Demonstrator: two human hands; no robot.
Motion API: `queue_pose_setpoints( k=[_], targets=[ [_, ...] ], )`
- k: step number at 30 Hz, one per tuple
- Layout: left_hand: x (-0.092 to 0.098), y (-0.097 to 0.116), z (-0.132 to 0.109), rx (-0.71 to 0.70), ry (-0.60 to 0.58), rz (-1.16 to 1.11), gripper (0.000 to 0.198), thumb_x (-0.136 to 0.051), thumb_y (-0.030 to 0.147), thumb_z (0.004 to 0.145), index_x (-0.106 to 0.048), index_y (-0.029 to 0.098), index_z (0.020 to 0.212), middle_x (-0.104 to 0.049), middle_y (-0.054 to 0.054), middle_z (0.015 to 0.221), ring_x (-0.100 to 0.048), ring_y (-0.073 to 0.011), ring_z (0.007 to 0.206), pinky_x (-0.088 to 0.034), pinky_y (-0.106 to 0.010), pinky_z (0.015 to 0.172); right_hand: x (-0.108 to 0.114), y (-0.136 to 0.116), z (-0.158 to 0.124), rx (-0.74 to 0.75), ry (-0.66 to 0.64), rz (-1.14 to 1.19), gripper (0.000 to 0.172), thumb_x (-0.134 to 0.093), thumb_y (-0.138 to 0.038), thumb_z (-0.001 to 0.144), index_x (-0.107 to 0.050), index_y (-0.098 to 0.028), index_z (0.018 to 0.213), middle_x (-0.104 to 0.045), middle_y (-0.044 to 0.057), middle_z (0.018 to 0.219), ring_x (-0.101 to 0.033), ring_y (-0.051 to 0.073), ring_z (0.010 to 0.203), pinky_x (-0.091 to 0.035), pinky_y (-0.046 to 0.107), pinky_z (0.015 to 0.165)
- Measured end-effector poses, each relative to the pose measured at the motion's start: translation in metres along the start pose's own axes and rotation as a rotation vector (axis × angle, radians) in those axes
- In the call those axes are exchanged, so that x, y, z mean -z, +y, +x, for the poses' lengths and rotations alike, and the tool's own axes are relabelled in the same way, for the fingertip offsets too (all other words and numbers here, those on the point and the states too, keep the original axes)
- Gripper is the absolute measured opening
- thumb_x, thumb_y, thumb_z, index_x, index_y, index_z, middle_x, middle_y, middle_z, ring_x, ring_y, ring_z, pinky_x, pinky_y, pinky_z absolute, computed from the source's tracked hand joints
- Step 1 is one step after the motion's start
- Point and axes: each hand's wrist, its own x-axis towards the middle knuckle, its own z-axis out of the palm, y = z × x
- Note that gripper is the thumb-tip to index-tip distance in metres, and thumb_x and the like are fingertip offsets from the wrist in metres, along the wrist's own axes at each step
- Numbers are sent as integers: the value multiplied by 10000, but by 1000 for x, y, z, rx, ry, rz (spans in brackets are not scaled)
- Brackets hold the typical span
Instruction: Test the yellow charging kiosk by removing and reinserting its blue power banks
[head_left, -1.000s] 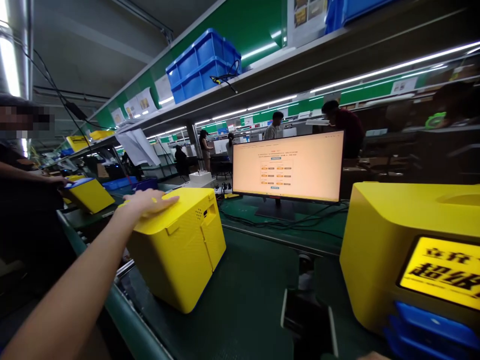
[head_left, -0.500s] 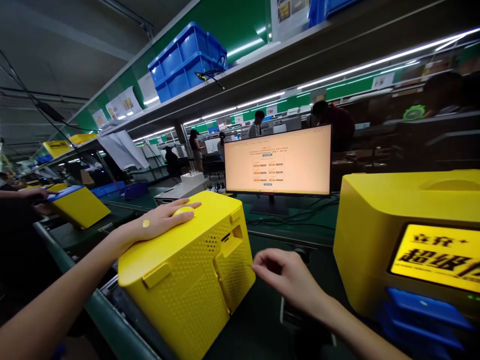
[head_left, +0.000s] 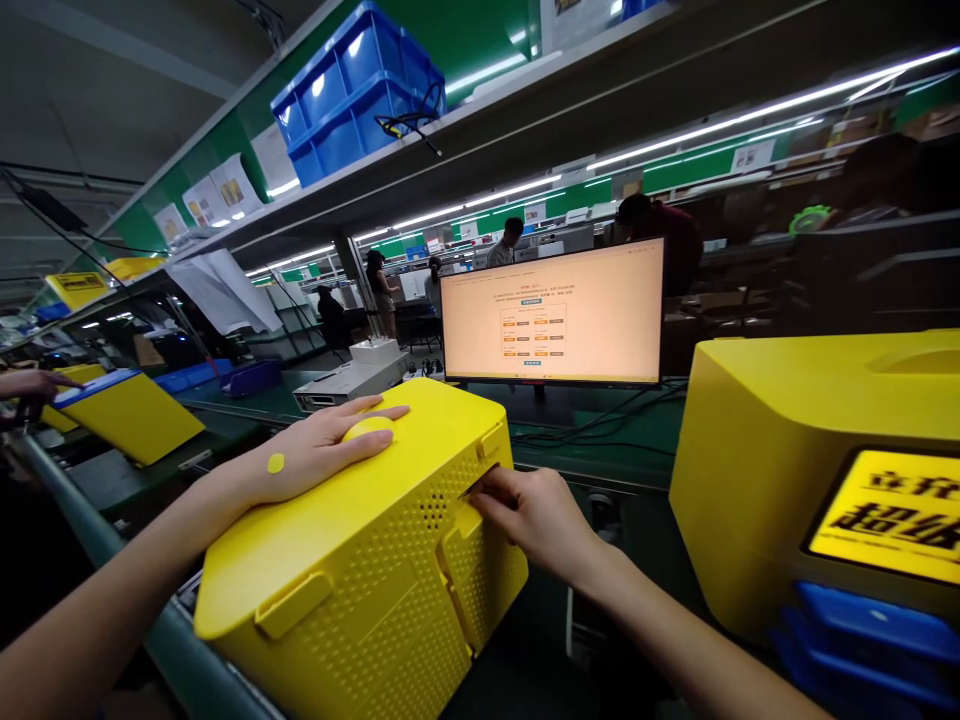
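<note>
A yellow plastic box (head_left: 367,570) with perforated side panels sits tilted on the green conveyor belt (head_left: 555,470) in front of me. My left hand (head_left: 322,450) lies flat on its top, fingers spread; a small yellow dot sticker is on the back of the hand. My right hand (head_left: 532,515) grips the recessed latch at the upper edge of the box's side panel, fingers curled into the slot.
A second yellow machine (head_left: 810,470) with a lit label and blue trays stands at the right. A monitor (head_left: 551,315) stands behind. At far left a co-worker's hand (head_left: 30,385) touches another yellow box (head_left: 127,415). Blue crates (head_left: 352,90) sit on the overhead shelf.
The yellow box has come closer and tilted toward me. My right hand entered from the lower right and moved onto the side latch; my left hand stayed on top.
</note>
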Motion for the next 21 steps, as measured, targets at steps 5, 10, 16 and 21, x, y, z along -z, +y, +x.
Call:
queue_pose_setpoints(
  k=[5,10,16,21],
  targets=[
    [1,3,0,36,-15,-3,524,-334,647,825,-363,441,1305,-235,86,1469,-247,-273,1327,-166,-455,1096,-4,1,0,24,26,-21,104,-582,-200,822,-678,-235,841,-709,-18,800,-648,159,670,-418,225,559],
    [2,7,-2,69,-10,4,554,-344,658,810,-365,425,1312,-232,80,1470,-249,-286,1324,-192,-454,1090,-5,-7,2,-48,57,-210,58,-599,-214,791,-654,-200,780,-705,20,748,-652,224,654,-382,262,532],
    [1,5,0,89,11,-16,571,-353,687,784,-390,432,1294,-233,130,1461,-251,-253,1326,-145,-426,1110,-9,17,-15,-20,211,13,172,-535,-345,850,-612,-208,779,-648,-18,647,-573,131,536,-365,227,496],
    [-14,-17,9,112,165,30,566,-311,737,738,-434,490,1233,-322,195,1403,-329,-246,1290,-182,-446,1106,-16,110,-17,-360,313,-82,241,-402,-336,908,-596,-198,943,-650,15,818,-606,143,719,-468,228,645]
  ],
)
